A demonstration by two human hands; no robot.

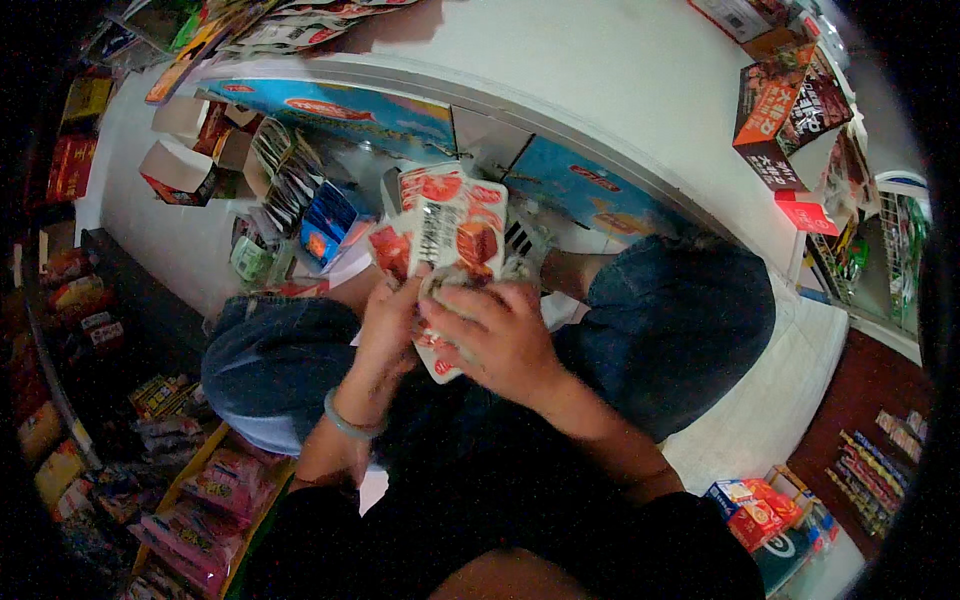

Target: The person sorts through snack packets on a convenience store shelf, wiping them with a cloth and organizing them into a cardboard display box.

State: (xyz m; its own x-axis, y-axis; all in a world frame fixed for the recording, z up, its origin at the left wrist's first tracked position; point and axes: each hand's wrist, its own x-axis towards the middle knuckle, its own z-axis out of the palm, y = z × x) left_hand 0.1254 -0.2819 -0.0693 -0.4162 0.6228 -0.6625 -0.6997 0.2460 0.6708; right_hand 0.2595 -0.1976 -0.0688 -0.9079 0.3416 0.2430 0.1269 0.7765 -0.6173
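Observation:
Between my knees, both hands are on a handful of red-and-white snack packets (480, 229) that fan out toward the far side. My left hand (386, 322), with a pale bangle (349, 421) on its wrist, grips the near left edge of the packets. Across their front lies my right hand (495, 334), its fingers bent over a cloth-like greyish thing (457, 289) that blurs against the packets. Whether that thing is a rag or wrapping, I cannot tell. The lower end of one packet (442, 364) sticks out below my fingers.
Left of the packets are a blue packet (328, 223), a row of upright packets (281, 176) and opened cartons (178, 172). A white counter (570, 82) curves across the far side. A brown display box (795, 120) is on its right end. Pink packets (202, 517) fill a box at lower left.

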